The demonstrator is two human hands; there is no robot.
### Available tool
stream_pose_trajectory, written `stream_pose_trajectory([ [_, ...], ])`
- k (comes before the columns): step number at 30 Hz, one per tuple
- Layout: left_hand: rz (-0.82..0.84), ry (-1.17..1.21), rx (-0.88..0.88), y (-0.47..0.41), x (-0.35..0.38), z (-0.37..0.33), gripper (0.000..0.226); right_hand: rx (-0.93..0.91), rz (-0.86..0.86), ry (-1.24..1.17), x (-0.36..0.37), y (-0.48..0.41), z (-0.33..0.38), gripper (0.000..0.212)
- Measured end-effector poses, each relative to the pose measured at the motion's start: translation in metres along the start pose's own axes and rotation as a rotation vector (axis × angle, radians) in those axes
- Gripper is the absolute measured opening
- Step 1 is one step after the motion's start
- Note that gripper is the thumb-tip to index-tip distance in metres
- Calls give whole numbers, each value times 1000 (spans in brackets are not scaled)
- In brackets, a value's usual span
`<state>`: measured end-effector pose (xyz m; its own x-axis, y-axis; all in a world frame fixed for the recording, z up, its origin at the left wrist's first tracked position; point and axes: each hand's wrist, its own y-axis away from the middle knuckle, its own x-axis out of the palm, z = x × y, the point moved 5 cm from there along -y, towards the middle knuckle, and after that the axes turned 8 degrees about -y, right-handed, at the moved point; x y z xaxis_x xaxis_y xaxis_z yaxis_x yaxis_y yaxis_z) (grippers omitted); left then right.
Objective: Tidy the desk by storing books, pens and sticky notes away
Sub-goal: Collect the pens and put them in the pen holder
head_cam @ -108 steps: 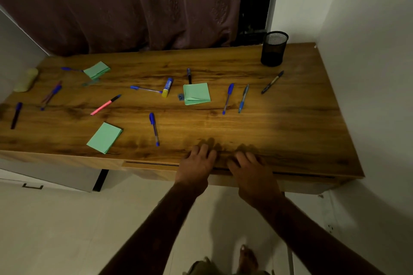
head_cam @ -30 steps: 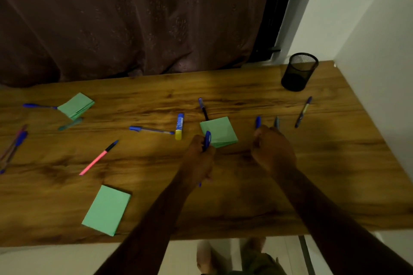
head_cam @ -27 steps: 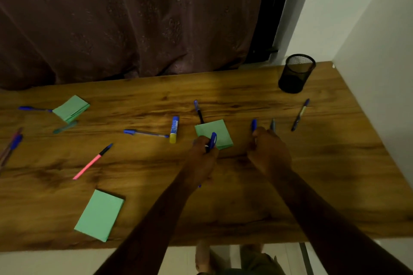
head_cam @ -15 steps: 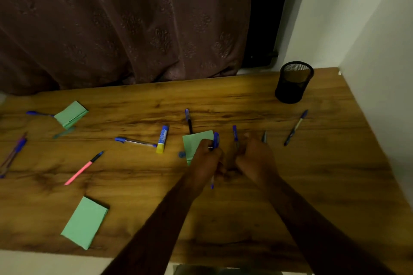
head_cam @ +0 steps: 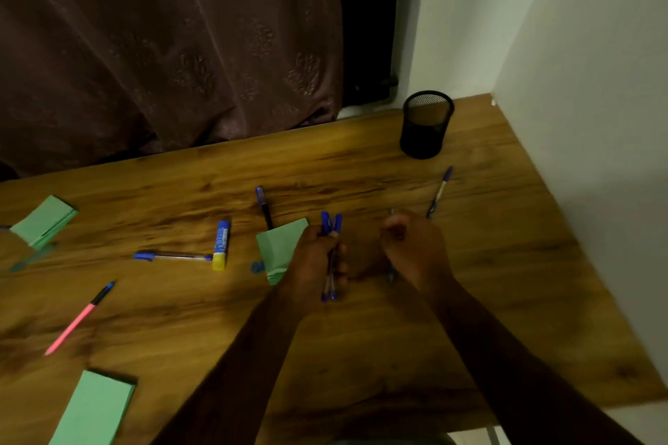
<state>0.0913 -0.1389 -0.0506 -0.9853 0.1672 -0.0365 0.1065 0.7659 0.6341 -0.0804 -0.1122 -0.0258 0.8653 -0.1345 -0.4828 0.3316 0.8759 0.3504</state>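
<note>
Blue pens (head_cam: 331, 222), 2, in left hand (head_cam: 313, 258); right hand (head_cam: 415, 250) grips teal pen (head_cam: 391, 275).

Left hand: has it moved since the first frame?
Yes. The left hand went from the desk's front edge inward to the middle green pad, now gripping two blue pens.

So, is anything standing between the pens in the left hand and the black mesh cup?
Nothing visible does. The left hand grips two blue pens; toward the mesh cup there is bare desk, and one loose pen lies flat to the side.
</note>
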Motion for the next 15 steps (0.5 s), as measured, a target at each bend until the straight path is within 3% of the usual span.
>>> stream_pose_trajectory([
  [5, 44, 24, -18, -2, -10, 1, 37, 94, -48, 147, -11, -4, -6, 27],
  [10, 89, 15, -3, 0, -11, 0, 26, 90, -56, 221, 0, -4, 2, 31],
  [12, 102, 1, 8, 0, -12, 0, 23, 115, -30, 130, 3, -2, 2, 33],
  [15, 118, 8, 13, -1, -9, -1, 27, 155, 63, -199, 13, 4, 0, 35],
])
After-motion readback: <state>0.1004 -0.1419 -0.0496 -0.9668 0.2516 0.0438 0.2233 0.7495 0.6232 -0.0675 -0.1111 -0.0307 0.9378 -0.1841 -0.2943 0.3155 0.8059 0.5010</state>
